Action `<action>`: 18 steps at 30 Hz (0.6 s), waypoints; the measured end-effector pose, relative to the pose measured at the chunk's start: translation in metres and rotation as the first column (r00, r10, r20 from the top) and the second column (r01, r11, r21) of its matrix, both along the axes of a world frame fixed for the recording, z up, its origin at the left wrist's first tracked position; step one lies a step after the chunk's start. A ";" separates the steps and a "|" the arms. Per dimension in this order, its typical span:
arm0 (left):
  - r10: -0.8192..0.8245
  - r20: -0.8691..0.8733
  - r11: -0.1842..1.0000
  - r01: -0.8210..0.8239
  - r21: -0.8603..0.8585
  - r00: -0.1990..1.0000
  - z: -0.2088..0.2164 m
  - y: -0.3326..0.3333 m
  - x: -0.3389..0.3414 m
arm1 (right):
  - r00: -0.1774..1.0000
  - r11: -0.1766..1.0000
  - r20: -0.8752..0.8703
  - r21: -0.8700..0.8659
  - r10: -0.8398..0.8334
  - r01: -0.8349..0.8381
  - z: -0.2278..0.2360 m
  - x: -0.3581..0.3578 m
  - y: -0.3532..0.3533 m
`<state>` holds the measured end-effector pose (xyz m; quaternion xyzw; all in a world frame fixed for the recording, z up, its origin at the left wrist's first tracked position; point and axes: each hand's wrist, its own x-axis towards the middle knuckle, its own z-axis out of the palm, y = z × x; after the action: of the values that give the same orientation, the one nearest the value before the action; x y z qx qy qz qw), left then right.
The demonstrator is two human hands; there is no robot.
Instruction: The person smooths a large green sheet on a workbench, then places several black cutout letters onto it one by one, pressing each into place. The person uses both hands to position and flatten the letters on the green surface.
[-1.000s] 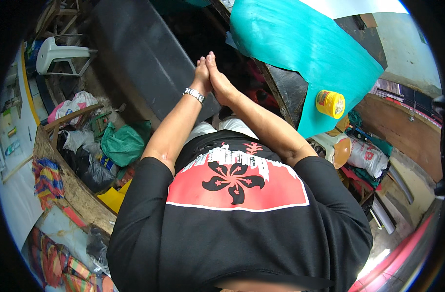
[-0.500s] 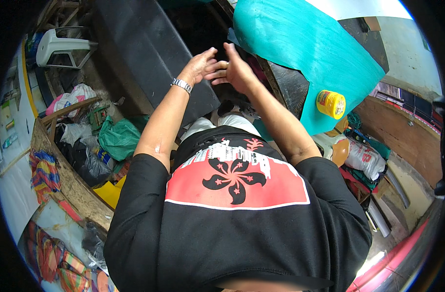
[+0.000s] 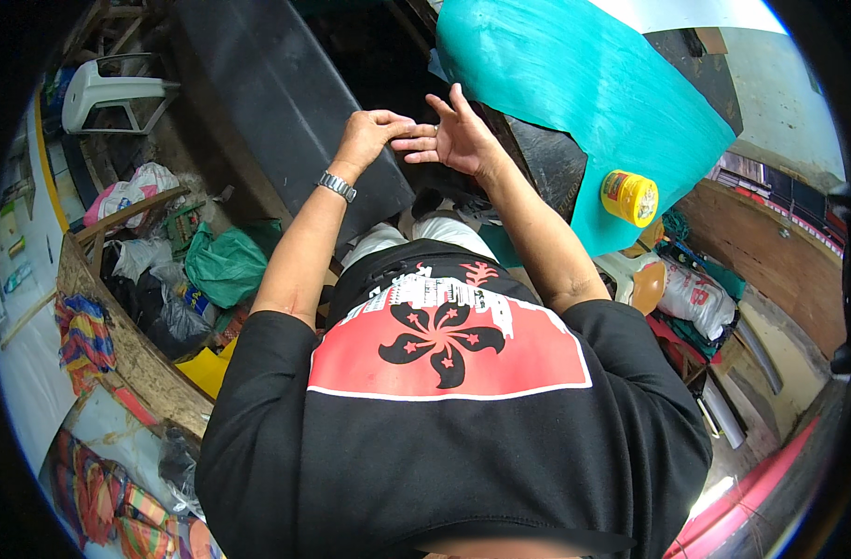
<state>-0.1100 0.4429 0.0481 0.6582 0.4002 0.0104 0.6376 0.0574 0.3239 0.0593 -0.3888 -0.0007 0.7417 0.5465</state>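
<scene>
L hand (image 3: 366, 140) pinches thumb + fingers tight onto 1 finger of R hand (image 3: 462, 142); R hand is spread wide, palm partly up, thumb + other fingers apart. Can't tell if anything small sits b/w them. Both are up in the air past the lap, above the gap b/w black bench (image 3: 267, 93) & teal sheet (image 3: 584, 102). L hand is nearest the bench's near end; R hand is just beside the sheet's side. Metal watch (image 3: 337, 186) on L wrist. Pale trousers (image 3: 453, 233) show below the hands, then black T-shirt (image 3: 481, 456) w/ red + white print.

Yellow tub (image 3: 629, 197) sits on the sheet's near R part, well apart from R hand. Farther R, below the sheet: white sack (image 3: 694, 303) w/ red marks. Far L: white plastic chair (image 3: 104, 93); nearer, green plastic bag (image 3: 225, 265) next to dark bag (image 3: 178, 321), checked cloth (image 3: 85, 331) beyond.
</scene>
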 end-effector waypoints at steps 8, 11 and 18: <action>0.359 -0.002 0.930 -0.358 0.081 0.933 -0.019 -0.072 0.036 | 0.991 0.962 -0.001 -0.242 -0.130 0.126 -0.039 -0.050 0.037; 0.203 0.179 0.978 -0.192 -0.075 0.963 -0.007 -0.109 0.032 | 0.906 0.801 0.399 -0.493 -0.139 0.340 -0.041 -0.037 0.052; 0.750 -0.005 0.447 -0.512 -0.734 0.661 0.002 -0.022 0.016 | 0.735 1.000 0.677 0.008 -0.028 0.031 -0.011 -0.102 0.067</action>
<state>-0.0935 0.4212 0.0497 0.1632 0.4829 0.2103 0.8342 -0.0443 0.3908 0.0482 -0.6329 -0.1919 0.5409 0.5197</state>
